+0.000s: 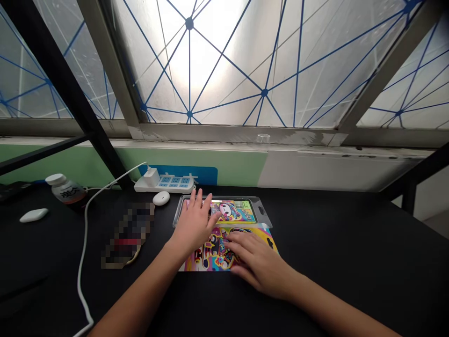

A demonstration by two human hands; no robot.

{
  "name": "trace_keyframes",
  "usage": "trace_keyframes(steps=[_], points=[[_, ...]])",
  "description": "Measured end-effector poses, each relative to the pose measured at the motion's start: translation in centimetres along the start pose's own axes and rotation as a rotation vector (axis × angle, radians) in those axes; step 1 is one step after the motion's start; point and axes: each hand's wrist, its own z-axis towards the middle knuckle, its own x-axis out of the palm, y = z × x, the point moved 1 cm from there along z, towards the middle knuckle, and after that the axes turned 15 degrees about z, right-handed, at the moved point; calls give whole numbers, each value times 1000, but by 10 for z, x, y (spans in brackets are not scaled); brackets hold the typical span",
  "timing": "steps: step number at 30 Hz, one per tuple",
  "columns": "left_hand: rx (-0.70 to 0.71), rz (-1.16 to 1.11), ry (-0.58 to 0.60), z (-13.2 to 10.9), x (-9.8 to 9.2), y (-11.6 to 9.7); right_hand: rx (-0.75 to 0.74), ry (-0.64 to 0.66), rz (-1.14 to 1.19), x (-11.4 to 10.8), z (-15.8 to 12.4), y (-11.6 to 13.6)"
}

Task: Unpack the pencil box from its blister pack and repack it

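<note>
A clear plastic blister tray (pixel 264 216) lies on the dark table, with a colourful cartoon-printed piece (pixel 242 211) inside it. Just in front, partly under the tray's near edge, is a bright printed card (pixel 218 250) with bold cartoon figures. My left hand (pixel 196 220) rests with spread fingers over the left part of the tray. Over the card's right side lies my right hand (pixel 257 262), its fingers stretched out and flat. Neither hand grips anything. Parts of the tray and card are hidden beneath my hands.
On the left stand a white-capped bottle (pixel 66 189), a white power strip (pixel 164 184) with a plugged adapter, and a round white case (pixel 161 198). A white cable (pixel 84 262) runs along the table (pixel 351 262). A pixelated object (pixel 128 236) lies left of my hands.
</note>
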Motion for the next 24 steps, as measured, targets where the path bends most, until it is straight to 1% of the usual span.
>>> trace_keyframes(steps=[1,3,5,6,7,9,13,15,17,20,24], points=[[5,-9,32,4,2,-2,42,79,47,2,1,4],[16,-10,82,11,8,-1,129,183,116,3,1,10],[17,6,98,15,13,5,183,223,155,-2,-2,13],[16,15,97,17,16,9,197,222,164,-5,-5,12],[13,23,95,18,17,14,214,202,163,-9,-9,11],[9,29,92,17,19,24,256,118,136,-15,-20,5],[24,24,84,14,19,36,389,-149,21,-20,-38,-20],[32,16,65,12,20,38,440,-245,-27,-20,-40,-31],[37,0,35,10,22,39,461,-281,-54,-20,-37,-37],[45,-25,0,8,26,42,441,-279,-73,-20,-29,-35],[49,-28,21,3,25,45,432,-275,-11,-23,-26,-28]])
